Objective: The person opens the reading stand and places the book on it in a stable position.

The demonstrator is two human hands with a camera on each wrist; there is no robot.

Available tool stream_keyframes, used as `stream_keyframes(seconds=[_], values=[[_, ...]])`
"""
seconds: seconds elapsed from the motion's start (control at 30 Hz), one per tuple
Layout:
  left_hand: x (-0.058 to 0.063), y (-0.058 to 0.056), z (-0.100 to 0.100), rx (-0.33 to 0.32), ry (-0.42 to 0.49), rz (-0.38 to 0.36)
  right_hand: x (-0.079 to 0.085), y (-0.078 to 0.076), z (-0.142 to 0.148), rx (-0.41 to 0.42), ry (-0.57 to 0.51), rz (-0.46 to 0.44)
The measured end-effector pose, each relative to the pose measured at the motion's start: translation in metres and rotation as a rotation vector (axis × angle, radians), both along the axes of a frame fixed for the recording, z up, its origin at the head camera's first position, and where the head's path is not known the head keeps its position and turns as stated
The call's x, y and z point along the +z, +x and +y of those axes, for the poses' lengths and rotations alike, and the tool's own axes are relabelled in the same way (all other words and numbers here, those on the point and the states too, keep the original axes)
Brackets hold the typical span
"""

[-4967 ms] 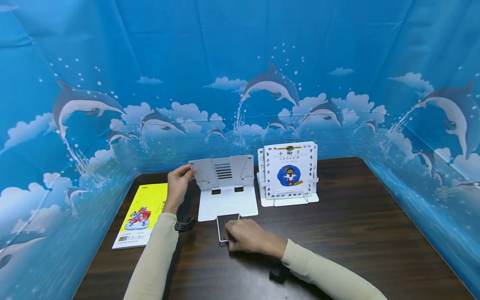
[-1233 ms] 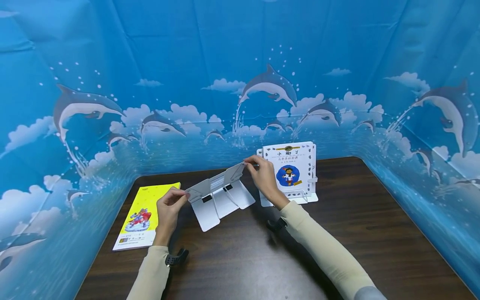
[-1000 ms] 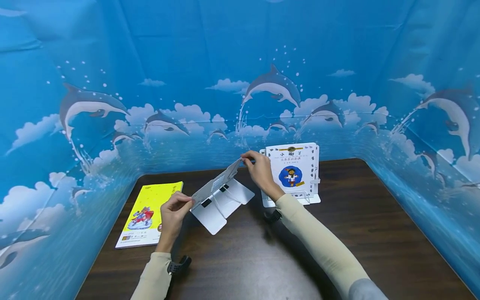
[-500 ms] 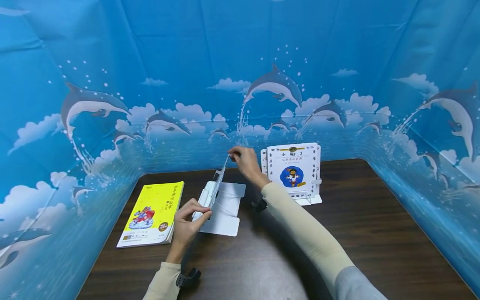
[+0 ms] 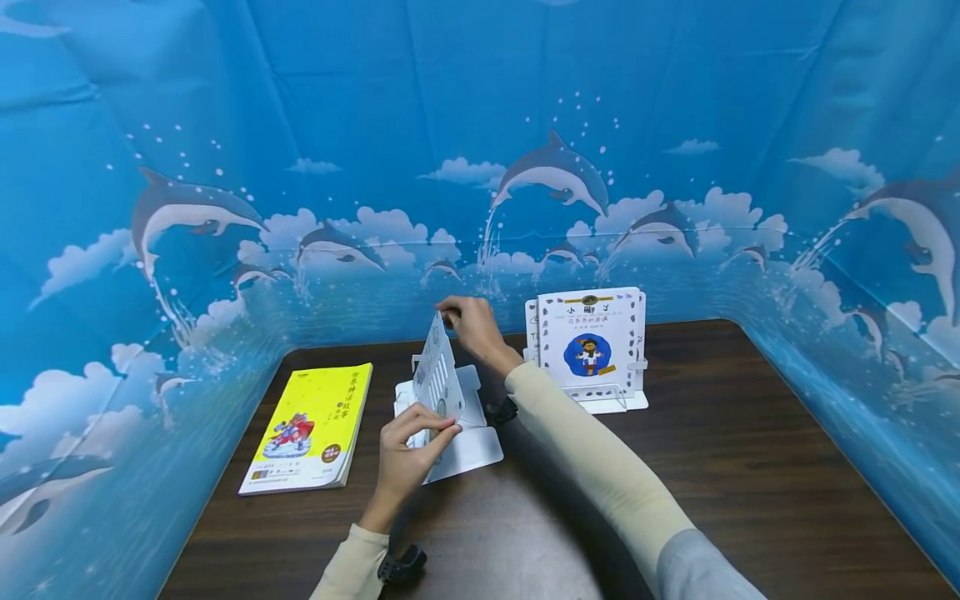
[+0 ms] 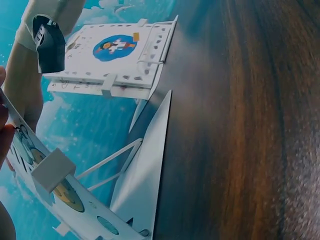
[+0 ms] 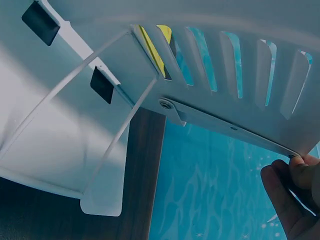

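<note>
Both hands hold a white metal book stand (image 5: 437, 358), turned sideways on the dark table. My left hand (image 5: 408, 450) pinches the near edge of its slotted back panel, and my right hand (image 5: 476, 329) grips the far upper corner. In the right wrist view the fingers of the right hand (image 7: 295, 192) hold the edge of the panel (image 7: 215, 105). A bent wire leg (image 7: 119, 127) links the panel to the flat base (image 7: 55, 125). The left wrist view shows the base (image 6: 142, 170) low over the wood and the panel's printed face with a small page clip (image 6: 52, 170).
Left of the stand lies a thick yellow book (image 5: 318, 417). At the right back a second white stand (image 5: 633, 402) bears a picture book (image 5: 577, 321) with a blue round picture. A blue dolphin curtain (image 5: 480, 208) surrounds the table (image 5: 712, 467) at the back and sides.
The wire leg, earlier pulled toward the front, now props the panel. Both hands have lifted and turned the stand from facing away to sideways, its printed side toward the yellow book.
</note>
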State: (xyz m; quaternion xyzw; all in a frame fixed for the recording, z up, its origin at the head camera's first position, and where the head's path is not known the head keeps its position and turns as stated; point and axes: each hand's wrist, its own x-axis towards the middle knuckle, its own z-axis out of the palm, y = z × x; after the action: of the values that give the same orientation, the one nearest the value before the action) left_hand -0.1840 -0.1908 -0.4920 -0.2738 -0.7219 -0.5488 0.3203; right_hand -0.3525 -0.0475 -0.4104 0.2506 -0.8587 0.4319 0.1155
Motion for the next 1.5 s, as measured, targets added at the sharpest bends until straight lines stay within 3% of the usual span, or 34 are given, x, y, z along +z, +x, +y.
stream_keyframes(seconds=[0.23, 0.4, 0.53, 0.67, 0.87, 1.13, 1.3, 1.5], values=[[0.007, -0.003, -0.007, -0.026, -0.023, -0.081, -0.003, 0.007, 0.012, 0.000, -0.017, -0.050], [0.018, -0.013, -0.017, 0.041, -0.007, -0.224, -0.006, 0.022, 0.026, -0.033, -0.074, -0.018], [0.025, -0.033, -0.026, 0.098, 0.029, -0.322, -0.009, 0.041, 0.038, -0.043, -0.119, 0.007], [0.032, -0.057, -0.038, 0.104, 0.046, -0.395, -0.011, 0.068, 0.048, -0.042, -0.182, -0.022], [0.043, -0.092, -0.052, 0.127, 0.005, -0.508, -0.019, 0.115, 0.054, -0.006, -0.276, -0.122], [0.049, -0.124, -0.053, 0.104, -0.029, -0.690, -0.036, 0.165, 0.051, 0.106, -0.419, -0.267], [0.044, -0.137, -0.050, 0.073, -0.072, -0.769, -0.045, 0.175, 0.043, 0.106, -0.398, -0.263], [0.041, -0.141, -0.047, 0.053, -0.136, -0.818, -0.050, 0.173, 0.035, 0.088, -0.430, -0.277]])
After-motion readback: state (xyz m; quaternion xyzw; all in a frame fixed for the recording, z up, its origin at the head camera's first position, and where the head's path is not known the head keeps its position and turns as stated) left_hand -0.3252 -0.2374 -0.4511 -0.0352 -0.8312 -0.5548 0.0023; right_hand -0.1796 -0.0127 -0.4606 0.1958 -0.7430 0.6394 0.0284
